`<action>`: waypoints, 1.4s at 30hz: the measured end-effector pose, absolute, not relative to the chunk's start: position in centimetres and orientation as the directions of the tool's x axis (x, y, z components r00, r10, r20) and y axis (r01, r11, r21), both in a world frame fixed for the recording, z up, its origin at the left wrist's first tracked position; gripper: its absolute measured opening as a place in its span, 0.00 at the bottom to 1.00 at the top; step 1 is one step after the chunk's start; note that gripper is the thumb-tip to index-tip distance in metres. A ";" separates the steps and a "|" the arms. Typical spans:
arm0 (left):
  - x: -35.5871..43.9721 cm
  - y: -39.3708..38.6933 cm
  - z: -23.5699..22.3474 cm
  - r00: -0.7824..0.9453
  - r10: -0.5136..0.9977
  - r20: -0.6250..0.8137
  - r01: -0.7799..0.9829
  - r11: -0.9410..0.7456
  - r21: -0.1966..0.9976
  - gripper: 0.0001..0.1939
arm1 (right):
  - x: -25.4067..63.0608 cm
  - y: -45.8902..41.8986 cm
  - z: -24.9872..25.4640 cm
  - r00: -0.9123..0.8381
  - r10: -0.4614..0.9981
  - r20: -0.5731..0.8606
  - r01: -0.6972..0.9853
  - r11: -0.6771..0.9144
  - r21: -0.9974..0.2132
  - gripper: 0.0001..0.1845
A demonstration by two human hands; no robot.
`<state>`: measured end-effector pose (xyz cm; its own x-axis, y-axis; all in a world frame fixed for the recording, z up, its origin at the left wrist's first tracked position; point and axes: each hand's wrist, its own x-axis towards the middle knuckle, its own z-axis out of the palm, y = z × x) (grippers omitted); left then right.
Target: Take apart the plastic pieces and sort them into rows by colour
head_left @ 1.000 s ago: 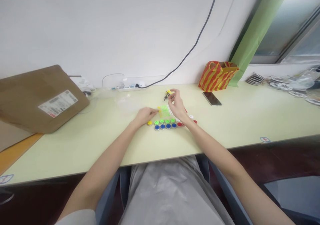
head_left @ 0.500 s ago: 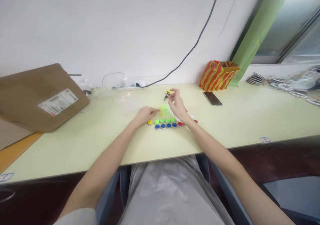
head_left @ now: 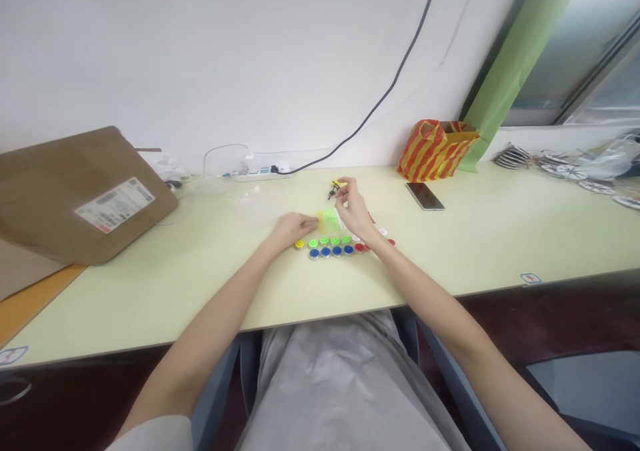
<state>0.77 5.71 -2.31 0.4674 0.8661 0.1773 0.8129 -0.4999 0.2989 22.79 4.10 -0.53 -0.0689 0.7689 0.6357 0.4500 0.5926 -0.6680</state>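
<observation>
Spanning the pale green surface (head_left: 165, 297) from the left, a brown cardboard parcel (head_left: 85, 197) lies at a slant near the edge, with a white shipping label (head_left: 115, 205) on its face. Farther right, a white power strip (head_left: 265, 174) sits against the wall, and a clear plastic container (head_left: 253, 211) stands just beside the left hand (head_left: 295, 229). That hand lies low on the surface, its fingers (head_left: 310, 223) extended and touching the end of a small translucent green packet (head_left: 327, 221), with no visible grip on it. Just below the hand and packet, round plastic caps run in two rows: a yellow cap (head_left: 299, 244) and green caps (head_left: 324, 241) at the back, blue caps (head_left: 326, 253) in front, then a red cap (head_left: 359, 247) and a white cap (head_left: 383, 232) toward the right. The right hand (head_left: 354, 209) is raised beyond the packet, its fingers (head_left: 345, 184) drawn into a pinch right by a tiny yellow-and-black part (head_left: 333, 187); whether they have hold of it cannot be told. Farther right lie a smartphone (head_left: 425, 196), a red-and-yellow striped bag (head_left: 436, 151) against the wall, and a heap of assorted pieces (head_left: 565, 167).
</observation>
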 end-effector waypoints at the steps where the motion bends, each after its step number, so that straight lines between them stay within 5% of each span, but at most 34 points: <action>1: 0.8 5.7 -2.3 0.462 0.869 0.178 0.815 -0.496 0.300 0.21 | 22.8 4.1 -0.5 -0.071 0.769 0.636 0.453 0.593 -0.666 0.28; 23: 1.1 6.4 -2.6 0.414 0.896 0.162 0.835 -0.445 0.325 0.27 | 23.0 4.4 -0.7 -0.085 0.773 0.629 0.480 0.585 -0.654 0.27; 35: -0.7 5.5 -0.7 0.458 0.868 0.193 0.709 -0.488 0.510 0.29 | 23.0 4.0 -0.2 -0.081 0.776 0.625 0.471 0.583 -0.662 0.26; 42: -4.5 4.1 2.4 0.597 0.798 -0.089 0.684 -0.447 0.576 0.25 | 23.0 4.4 -0.8 -0.086 0.777 0.624 0.480 0.581 -0.657 0.27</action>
